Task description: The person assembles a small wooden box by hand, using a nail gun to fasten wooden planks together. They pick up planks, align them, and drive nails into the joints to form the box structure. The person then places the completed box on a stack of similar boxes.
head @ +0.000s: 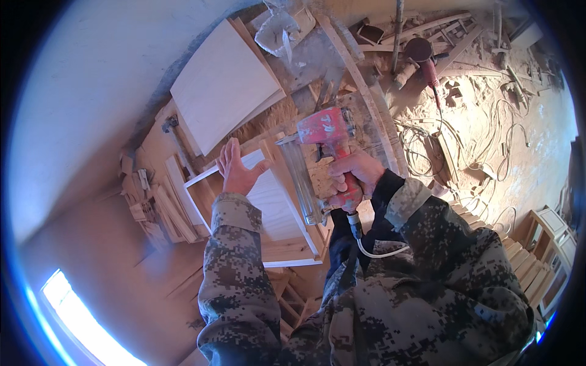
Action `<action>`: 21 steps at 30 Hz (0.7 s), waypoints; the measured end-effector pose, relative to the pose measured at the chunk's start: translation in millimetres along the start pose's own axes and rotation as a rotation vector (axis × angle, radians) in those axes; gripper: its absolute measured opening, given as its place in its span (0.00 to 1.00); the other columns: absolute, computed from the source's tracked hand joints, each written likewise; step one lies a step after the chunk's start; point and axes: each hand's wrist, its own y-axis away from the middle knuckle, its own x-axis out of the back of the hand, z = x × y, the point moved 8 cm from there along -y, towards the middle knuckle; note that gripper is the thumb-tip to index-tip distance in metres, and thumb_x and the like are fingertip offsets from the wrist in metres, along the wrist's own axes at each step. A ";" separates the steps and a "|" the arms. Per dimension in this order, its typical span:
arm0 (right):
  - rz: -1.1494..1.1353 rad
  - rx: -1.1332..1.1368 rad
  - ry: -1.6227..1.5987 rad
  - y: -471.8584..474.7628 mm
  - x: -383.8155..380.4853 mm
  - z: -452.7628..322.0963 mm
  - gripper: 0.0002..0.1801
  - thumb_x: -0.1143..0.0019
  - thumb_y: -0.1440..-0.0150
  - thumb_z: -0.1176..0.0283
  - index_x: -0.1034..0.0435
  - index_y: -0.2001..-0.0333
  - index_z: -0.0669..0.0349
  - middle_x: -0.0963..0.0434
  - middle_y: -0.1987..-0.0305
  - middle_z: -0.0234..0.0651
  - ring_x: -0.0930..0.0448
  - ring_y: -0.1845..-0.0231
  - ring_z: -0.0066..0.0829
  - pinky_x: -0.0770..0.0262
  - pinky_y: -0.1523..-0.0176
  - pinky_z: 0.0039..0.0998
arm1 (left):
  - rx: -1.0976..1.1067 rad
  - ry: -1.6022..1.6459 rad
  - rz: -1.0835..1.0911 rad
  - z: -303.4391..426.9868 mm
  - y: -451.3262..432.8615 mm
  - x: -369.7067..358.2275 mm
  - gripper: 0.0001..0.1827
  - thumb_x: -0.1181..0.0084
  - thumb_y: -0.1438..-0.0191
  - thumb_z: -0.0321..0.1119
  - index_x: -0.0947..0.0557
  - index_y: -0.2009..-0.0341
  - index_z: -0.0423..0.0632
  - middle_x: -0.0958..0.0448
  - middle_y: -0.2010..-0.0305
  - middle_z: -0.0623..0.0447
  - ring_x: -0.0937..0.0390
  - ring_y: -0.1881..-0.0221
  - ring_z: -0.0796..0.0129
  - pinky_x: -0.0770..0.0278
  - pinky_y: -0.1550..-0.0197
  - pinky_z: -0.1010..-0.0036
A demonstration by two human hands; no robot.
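Observation:
My right hand (355, 171) grips the handle of a red pneumatic nail gun (324, 128). Its long metal magazine (300, 183) slants down in front of the wooden frame, and a pale air hose (380, 254) runs from the base of the handle. My left hand (240, 169) holds nothing, its fingers raised and the thumb apart. It hovers over a wooden box or drawer frame (293, 249) with white edges and a white panel (274, 201) inside. Whether the hand touches the frame I cannot tell. The magazine and my left arm hide parts of the frame.
White boards (224, 87) lie beyond the frame, with a hammer (178, 142) left of them. Wood strips (171, 212) are stacked at the left. An angle grinder (425, 64) and coiled hoses or cables (416, 148) lie on the dusty right side. A window (82, 320) glares at lower left.

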 end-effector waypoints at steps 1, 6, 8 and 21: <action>-0.042 -0.021 -0.027 -3.7 -5.1 0.9 0.04 0.41 0.44 0.81 0.29 0.71 0.65 0.26 0.80 0.36 0.23 0.80 0.30 0.23 0.72 0.36 | -0.016 -0.022 -0.033 1.6 -2.3 -1.5 0.68 0.28 0.57 0.71 0.44 0.25 0.39 0.44 0.23 0.37 0.55 0.21 0.44 0.69 0.20 0.48; -0.073 -0.052 -0.017 -18.7 -16.0 -4.8 0.07 0.41 0.44 0.81 0.30 0.74 0.64 0.27 0.82 0.38 0.24 0.81 0.31 0.23 0.71 0.36 | 0.013 -0.016 -0.092 -1.4 -6.6 -7.8 0.67 0.28 0.59 0.71 0.43 0.25 0.44 0.49 0.22 0.39 0.61 0.20 0.43 0.75 0.22 0.42; -0.046 -0.047 0.004 -21.1 -16.0 -7.8 0.09 0.42 0.44 0.81 0.31 0.76 0.63 0.29 0.83 0.38 0.24 0.82 0.32 0.23 0.67 0.38 | 0.023 -0.017 -0.103 -3.4 -7.4 -10.6 0.67 0.28 0.59 0.71 0.43 0.25 0.45 0.51 0.21 0.39 0.62 0.20 0.42 0.76 0.22 0.41; -0.053 0.047 -0.062 -16.5 -26.6 -14.4 0.18 0.44 0.47 0.87 0.34 0.52 0.66 0.26 0.82 0.37 0.25 0.83 0.28 0.26 0.74 0.33 | -0.009 -0.030 -0.087 -1.1 -6.0 -13.1 0.68 0.28 0.59 0.71 0.45 0.25 0.44 0.56 0.21 0.36 0.65 0.20 0.39 0.76 0.23 0.39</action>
